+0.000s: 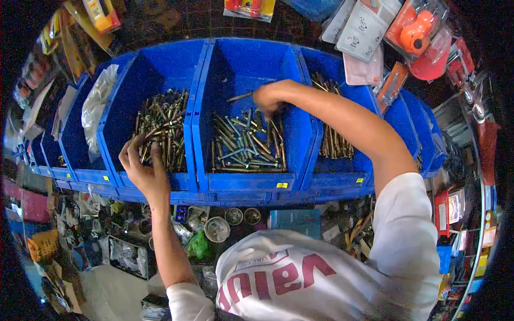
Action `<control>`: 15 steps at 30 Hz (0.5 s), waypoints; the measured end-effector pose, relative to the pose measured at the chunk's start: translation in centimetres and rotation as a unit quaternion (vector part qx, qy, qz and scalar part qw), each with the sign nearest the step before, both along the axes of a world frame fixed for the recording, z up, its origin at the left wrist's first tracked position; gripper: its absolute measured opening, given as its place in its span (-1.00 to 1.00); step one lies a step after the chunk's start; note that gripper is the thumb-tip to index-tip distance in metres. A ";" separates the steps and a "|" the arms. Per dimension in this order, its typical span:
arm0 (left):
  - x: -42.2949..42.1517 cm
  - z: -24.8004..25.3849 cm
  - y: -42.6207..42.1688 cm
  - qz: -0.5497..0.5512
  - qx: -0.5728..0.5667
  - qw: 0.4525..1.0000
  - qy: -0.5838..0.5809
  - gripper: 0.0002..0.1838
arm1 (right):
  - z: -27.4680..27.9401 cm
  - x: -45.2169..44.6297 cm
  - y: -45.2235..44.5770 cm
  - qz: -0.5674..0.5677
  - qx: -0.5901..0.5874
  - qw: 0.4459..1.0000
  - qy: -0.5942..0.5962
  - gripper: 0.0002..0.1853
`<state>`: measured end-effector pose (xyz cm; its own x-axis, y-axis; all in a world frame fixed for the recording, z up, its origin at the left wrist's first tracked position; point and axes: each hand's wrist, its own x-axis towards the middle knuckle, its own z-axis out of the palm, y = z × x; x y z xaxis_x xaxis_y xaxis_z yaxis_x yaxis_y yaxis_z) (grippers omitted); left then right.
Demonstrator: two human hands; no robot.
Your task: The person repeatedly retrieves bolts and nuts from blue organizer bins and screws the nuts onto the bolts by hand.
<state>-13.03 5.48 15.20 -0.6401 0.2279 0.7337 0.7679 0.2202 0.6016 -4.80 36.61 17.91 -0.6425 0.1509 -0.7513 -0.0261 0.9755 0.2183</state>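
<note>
A row of blue bins [243, 184] holds metal bolts. My left hand [144, 166] is at the front left of one bin, its fingers apart and curved over the brassy bolts [168, 120]. Whether its fingertips touch them is unclear. Over the back right of the neighbouring bin is my right hand [269, 100], closed and somewhat blurred, with a long bolt [239, 97] sticking out to its left. Below it lie mixed silver and brassy bolts [249, 142].
Another bin of long bolts [336, 142] stands under my right forearm. A clear plastic bag [99, 109] sits in a bin at the left. Packaged goods [369, 29] hang at the upper right. Round containers [217, 229] and a green bag [199, 246] are below the bins.
</note>
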 end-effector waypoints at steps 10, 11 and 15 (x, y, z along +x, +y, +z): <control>-0.2 -0.1 -0.3 0.007 -0.012 1.000 -0.001 -0.71 | 2.3 0.4 -1.2 0.030 -0.138 0.949 0.281 -0.64; -0.3 0.0 -0.3 0.017 -0.031 0.999 0.014 -0.72 | 2.1 0.3 -1.6 0.057 -0.194 0.935 0.292 -0.65; 0.0 0.2 -0.4 -0.007 -0.013 1.000 -0.007 -0.74 | 1.9 -0.4 -3.6 0.068 -0.110 0.988 0.087 -0.72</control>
<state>-13.01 5.04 15.36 -0.6462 0.2569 0.7187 0.7632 0.2249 0.6058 -5.15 32.97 19.77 -0.7685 -0.1003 -0.6320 -0.1413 0.9899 0.0148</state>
